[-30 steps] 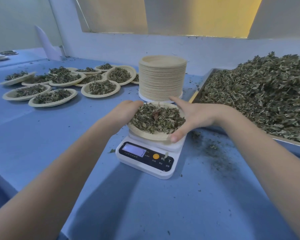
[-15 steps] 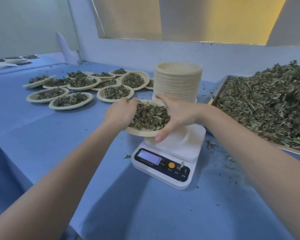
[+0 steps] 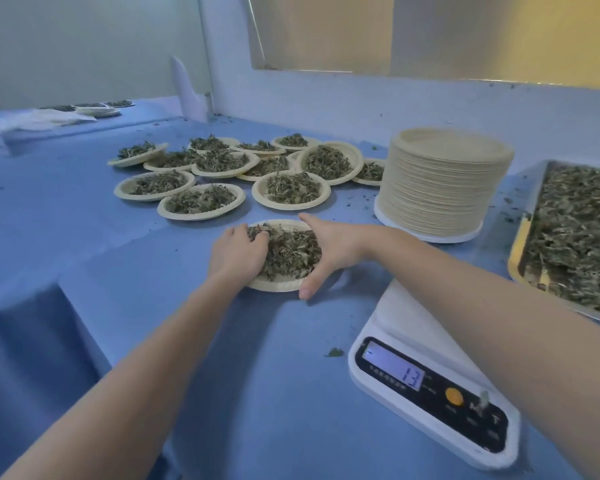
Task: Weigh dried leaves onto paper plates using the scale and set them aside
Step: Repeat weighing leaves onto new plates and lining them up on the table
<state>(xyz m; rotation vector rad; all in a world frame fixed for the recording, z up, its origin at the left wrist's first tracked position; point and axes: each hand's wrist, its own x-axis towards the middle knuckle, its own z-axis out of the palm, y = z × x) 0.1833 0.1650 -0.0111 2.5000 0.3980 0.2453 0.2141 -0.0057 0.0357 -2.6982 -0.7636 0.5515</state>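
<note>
A paper plate (image 3: 274,285) heaped with dried leaves (image 3: 291,252) sits low on the blue table, left of the scale. My left hand (image 3: 238,252) grips its left rim, fingers curled over the leaves. My right hand (image 3: 329,251) holds the right rim, thumb down at the near edge and fingers spread along the far side. The white scale (image 3: 430,372) stands at the lower right with nothing on its platform; its display is lit.
Several filled plates (image 3: 201,202) lie in a cluster just behind the held plate. A tall stack of empty plates (image 3: 444,181) stands to the right. A metal tray of loose dried leaves (image 3: 575,233) fills the far right. Leaf crumbs dot the blue table (image 3: 84,237).
Both hands lifted the filled plate off the scale and carried it left, down to the table by the other filled plates. The scale platform is now bare.
</note>
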